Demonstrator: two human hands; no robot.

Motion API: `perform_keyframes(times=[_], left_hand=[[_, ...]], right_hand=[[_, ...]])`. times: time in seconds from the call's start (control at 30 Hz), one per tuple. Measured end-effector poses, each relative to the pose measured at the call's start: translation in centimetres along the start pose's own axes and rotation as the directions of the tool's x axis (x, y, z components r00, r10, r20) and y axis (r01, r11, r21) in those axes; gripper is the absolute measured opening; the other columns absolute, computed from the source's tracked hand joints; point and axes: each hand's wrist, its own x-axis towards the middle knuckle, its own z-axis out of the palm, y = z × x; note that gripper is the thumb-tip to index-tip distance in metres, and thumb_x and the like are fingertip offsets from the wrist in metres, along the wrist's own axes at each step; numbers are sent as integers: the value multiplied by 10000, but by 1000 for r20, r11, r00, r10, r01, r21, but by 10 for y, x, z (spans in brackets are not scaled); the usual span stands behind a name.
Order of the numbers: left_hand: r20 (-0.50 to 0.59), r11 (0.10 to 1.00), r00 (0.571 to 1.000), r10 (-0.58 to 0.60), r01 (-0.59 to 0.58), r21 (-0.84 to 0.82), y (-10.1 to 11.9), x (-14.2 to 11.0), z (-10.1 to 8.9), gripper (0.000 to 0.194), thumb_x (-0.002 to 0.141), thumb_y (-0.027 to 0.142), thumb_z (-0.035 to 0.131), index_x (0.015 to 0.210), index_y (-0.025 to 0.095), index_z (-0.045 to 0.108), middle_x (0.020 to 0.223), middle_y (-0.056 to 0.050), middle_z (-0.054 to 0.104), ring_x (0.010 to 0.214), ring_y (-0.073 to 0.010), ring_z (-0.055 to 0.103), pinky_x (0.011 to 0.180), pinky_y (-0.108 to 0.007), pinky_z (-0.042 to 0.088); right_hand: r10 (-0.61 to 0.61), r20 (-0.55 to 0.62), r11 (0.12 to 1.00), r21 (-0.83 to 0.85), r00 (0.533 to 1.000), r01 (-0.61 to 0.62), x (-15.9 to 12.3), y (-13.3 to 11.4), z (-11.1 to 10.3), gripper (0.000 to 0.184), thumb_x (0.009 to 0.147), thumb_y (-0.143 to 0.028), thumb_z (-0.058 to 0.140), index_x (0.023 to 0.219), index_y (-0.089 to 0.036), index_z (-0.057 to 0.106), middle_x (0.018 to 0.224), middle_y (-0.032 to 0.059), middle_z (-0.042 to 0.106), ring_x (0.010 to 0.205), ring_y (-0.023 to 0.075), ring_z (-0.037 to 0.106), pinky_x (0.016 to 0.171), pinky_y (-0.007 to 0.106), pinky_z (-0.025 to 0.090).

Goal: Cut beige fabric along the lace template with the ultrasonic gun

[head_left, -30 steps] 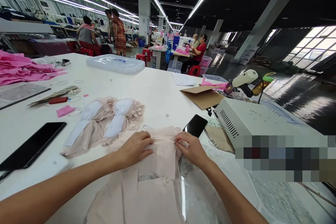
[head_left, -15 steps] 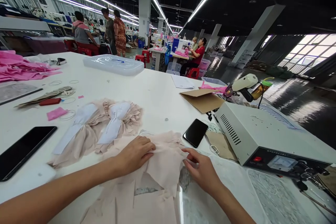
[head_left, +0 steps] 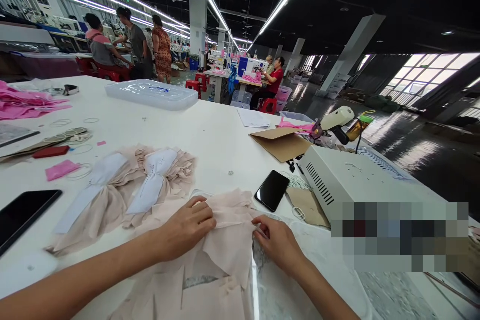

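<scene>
Thin beige fabric pieces [head_left: 228, 252] lie in a loose, overlapping pile in front of me. My left hand [head_left: 193, 222] rests on their upper part, its fingers curled and pressed together on a fold. At the right edge of the same cloth, my right hand [head_left: 279, 242] pinches the border between thumb and index finger. Left of the pile sit gathered beige fabric bundles [head_left: 99, 215], with white paper patterns [head_left: 152, 182] lying over them. Beneath the cloth, a grey marbled board [head_left: 270, 285] shows in part.
A black phone [head_left: 272, 190] lies beyond my right hand, beside a metal machine box [head_left: 337, 175]. Another dark phone [head_left: 28, 212] is at left. Farther back are a clear plastic lid [head_left: 153, 94], a folded cardboard piece [head_left: 281, 142] and pink fabric [head_left: 28, 102]. Several people are in the background.
The view has turned slightly right, so things on the table appear farther left. My right fingertips have drawn closer together at the cloth's edge. The left hand stays on the fabric.
</scene>
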Motion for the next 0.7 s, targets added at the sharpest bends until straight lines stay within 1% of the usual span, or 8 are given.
perform_keyframes(times=[0.1,0.23,0.33,0.43,0.5,0.57,0.6,0.7], left_hand=[[0,997,998,67,-67,40,0,2,-3,253,927,-12,368,895,187,521,758,-9,564,674,-147,507,976,-403,409],[12,998,998,66,-66,18,-1,0,-3,245,917,-14,383,895,186,524,825,-35,612,767,-159,566,1014,-426,398],[36,997,999,14,-11,-79,-1,2,1,206,925,24,407,885,187,525,1034,-82,661,989,-188,602,1069,-454,361],[96,976,995,-29,49,-213,1,10,5,172,925,87,477,1051,190,533,1241,-105,625,1190,-219,548,1130,-488,289],[149,959,989,-22,63,-277,3,18,8,350,901,107,525,1237,193,472,1283,-111,609,1251,-236,510,1143,-508,261],[188,950,982,-15,73,-304,4,26,10,503,857,98,552,1333,189,414,1235,-112,632,1216,-240,534,1136,-511,271],[196,949,980,-23,83,-305,4,29,10,516,832,88,555,1323,188,434,1171,-104,655,1151,-232,572,1126,-500,290],[194,946,979,-67,124,-298,3,29,3,335,773,59,534,1070,200,598,893,-42,660,884,-182,627,1080,-426,361]], right_hand=[[-43,-42,998,-42,998,41,-2,-2,0,166,740,-106,519,648,-236,567,559,-36,604,498,148,549,461,238,360],[-125,-138,991,-71,983,116,-12,-2,-5,145,805,-134,477,714,-231,535,654,-4,625,528,149,560,480,250,409],[-198,-188,980,-75,962,187,-21,0,-11,138,837,-148,450,755,-231,525,726,27,631,581,158,582,487,254,437],[-290,-235,957,-79,928,279,-24,-2,-18,147,849,-133,443,760,-234,503,863,65,658,724,180,640,515,251,470],[-349,-271,937,-79,897,341,-24,-5,-24,150,849,-119,458,762,-238,488,907,71,663,803,190,658,574,259,511],[-381,-289,923,-65,878,379,-24,-10,-31,143,843,-115,482,774,-240,484,882,63,662,799,190,661,625,276,540],[-380,-288,923,-50,879,382,-24,-13,-35,138,842,-118,489,780,-241,482,853,56,658,771,185,657,605,270,539],[-365,-275,926,-8,890,377,-30,-22,-52,138,841,-120,498,789,-246,477,739,25,622,648,161,615,448,224,469]])
